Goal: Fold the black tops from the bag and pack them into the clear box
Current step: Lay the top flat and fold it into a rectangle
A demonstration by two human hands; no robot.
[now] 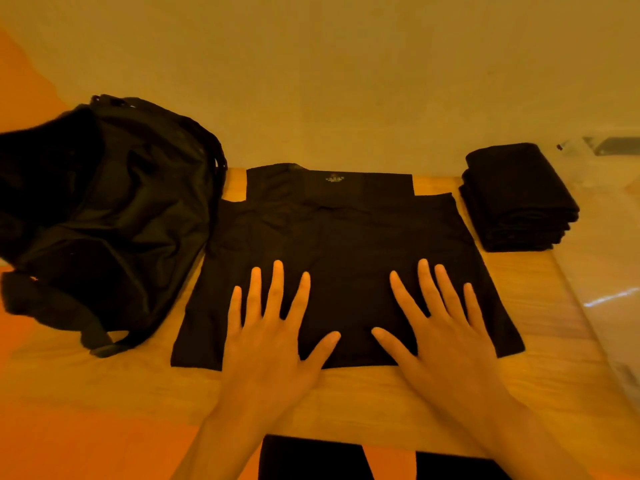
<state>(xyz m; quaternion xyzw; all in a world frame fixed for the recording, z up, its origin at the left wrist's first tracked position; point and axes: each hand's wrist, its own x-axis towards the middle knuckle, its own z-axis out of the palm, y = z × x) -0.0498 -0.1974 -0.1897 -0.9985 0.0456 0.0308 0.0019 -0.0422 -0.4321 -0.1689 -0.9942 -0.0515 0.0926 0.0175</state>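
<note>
Black top (346,251) spread flat at the middle of the wooden tabletop (346,403), hem toward the near edge, a narrower band with a small pale label (335,178) toward the far edge. Left hand (266,341) palm down on the lower left part of the fabric, fingers straight and fanned wide, thumb angled inward, gripping nothing. Right hand (446,341) likewise flat on the lower right part, fingers splayed, thumb pointing toward the other thumb, the two thumbs near but apart. Heels of both palms just past the hem, over bare wood. To the left, touching or just beside the cloth's edge, a slumped black bag (104,209) with its mouth open toward the far left and a strap trailing onto the wood near the hem corner. At the far right corner, apart from the spread garment, a neat stack of folded black tops (519,199), several layers high. Beyond that pile, along the right edge, a clear plastic surface (602,244) with a bright glint, outline too faint to tell whether box or lid. Plain wall (329,64) behind everything.
</note>
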